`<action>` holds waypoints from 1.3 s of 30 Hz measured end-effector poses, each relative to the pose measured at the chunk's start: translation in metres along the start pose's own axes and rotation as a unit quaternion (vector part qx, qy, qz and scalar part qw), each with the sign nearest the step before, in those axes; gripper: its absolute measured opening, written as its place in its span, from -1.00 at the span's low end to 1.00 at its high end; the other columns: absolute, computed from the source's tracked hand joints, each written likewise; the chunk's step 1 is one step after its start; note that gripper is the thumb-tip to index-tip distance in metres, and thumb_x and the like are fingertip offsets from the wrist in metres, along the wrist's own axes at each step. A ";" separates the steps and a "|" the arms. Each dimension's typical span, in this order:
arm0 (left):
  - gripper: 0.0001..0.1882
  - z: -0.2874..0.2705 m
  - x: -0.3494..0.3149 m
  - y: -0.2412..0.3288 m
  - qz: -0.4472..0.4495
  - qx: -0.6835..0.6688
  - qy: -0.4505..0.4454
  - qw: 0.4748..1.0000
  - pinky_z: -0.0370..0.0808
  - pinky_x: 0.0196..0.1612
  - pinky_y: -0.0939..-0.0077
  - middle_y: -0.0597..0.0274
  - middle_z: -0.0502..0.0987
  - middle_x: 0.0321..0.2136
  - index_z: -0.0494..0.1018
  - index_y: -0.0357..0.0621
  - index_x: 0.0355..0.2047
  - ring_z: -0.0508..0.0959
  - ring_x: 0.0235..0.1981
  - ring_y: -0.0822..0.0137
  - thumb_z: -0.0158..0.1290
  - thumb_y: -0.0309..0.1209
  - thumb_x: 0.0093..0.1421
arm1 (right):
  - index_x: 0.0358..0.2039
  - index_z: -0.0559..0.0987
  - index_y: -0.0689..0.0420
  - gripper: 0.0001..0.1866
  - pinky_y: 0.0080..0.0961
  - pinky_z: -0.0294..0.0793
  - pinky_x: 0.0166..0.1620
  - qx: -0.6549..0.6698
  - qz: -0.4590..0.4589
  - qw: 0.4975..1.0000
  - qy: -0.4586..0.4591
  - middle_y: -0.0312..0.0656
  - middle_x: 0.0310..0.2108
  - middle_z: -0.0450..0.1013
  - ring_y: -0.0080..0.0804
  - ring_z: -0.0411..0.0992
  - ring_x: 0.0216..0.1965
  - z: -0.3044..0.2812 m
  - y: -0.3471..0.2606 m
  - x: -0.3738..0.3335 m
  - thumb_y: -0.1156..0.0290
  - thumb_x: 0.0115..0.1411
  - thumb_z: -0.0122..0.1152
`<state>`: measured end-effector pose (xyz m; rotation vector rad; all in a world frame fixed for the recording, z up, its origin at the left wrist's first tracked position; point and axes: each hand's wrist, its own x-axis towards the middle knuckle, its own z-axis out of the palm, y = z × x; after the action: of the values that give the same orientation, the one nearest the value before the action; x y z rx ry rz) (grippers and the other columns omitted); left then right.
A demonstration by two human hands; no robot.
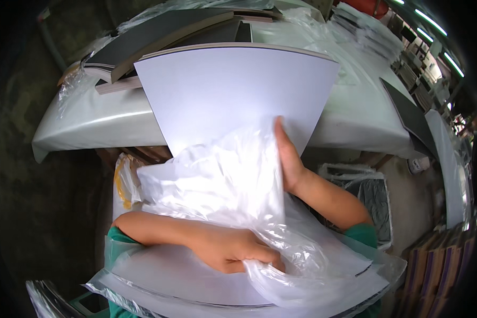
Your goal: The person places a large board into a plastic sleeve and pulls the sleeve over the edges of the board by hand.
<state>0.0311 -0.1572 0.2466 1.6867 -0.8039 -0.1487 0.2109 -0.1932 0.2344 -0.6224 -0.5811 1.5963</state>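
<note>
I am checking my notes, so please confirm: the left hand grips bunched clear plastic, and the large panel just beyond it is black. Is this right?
Not quite: the head view shows that the large panel is white, not black. The left hand does grip bunched clear plastic.

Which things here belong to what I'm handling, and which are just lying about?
Apparently in use:
clear plastic film, gripped by the left hand
white-faced stack, beyond it, near the right hand

Apparently lying about:
dark boards, upper left
wrapped packs, upper right
dark panel, far right
</note>
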 end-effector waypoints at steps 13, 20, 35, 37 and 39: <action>-0.45 -0.002 -0.013 -0.046 -0.091 0.379 0.052 0.919 0.36 -0.17 0.24 -0.09 0.34 -0.22 0.21 -0.27 -0.08 0.39 -0.19 0.06 0.07 -0.45 -0.13 | -0.30 0.45 0.26 -0.76 -0.49 0.40 -0.20 -0.129 -0.212 0.968 0.047 -0.16 -0.37 0.44 -0.40 0.42 -0.32 0.016 -0.085 0.033 0.44 -0.01 0.10; 0.28 -0.081 -0.032 0.044 -0.027 0.287 0.459 0.840 -0.09 0.16 0.32 -0.08 0.07 0.08 -0.24 -0.29 0.14 0.01 0.16 0.14 0.26 0.12 -0.41 | -0.18 0.43 0.23 -0.64 -0.51 0.34 -0.12 -0.393 -0.126 0.888 -0.205 -0.21 -0.26 0.43 -0.38 0.38 -0.20 0.019 -0.043 -0.006 0.60 -0.08 0.09; -0.58 -0.090 -0.024 -0.008 -0.332 0.390 0.296 0.806 0.40 -0.30 0.59 0.10 0.49 -0.39 0.34 -0.35 -0.19 0.47 -0.33 0.37 0.12 -0.35 -0.01 | -0.12 0.32 0.19 -0.53 -0.40 0.33 -0.08 -0.213 -0.251 0.939 0.103 -0.12 -0.18 0.33 -0.33 0.35 -0.20 0.017 -0.048 -0.001 0.18 0.03 0.12; -0.45 -0.105 -0.043 -0.007 -0.357 0.260 0.390 0.808 0.42 -0.27 0.52 0.08 0.47 -0.35 0.30 -0.34 -0.12 0.46 -0.26 0.26 0.06 -0.14 0.01 | -0.24 0.41 0.16 -0.61 -0.28 0.35 -0.09 0.021 -0.270 0.962 0.025 -0.14 -0.27 0.39 -0.26 0.37 -0.22 0.012 -0.058 -0.007 0.10 0.08 0.01; -0.58 -0.104 -0.036 0.005 -0.027 -0.155 0.550 0.820 0.40 -0.22 0.36 -0.01 0.46 -0.32 0.39 -0.35 -0.27 0.47 -0.30 0.16 0.01 -0.19 0.03 | -0.14 0.35 0.10 -0.48 -0.22 0.29 -0.03 0.076 -0.148 0.981 0.104 -0.16 -0.20 0.35 -0.23 0.33 -0.15 -0.004 -0.031 0.007 -0.06 0.06 -0.07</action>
<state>0.0542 -0.0524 0.2702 1.1799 0.1536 0.5967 0.2352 -0.1832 0.2524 -0.5511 -0.3728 1.2644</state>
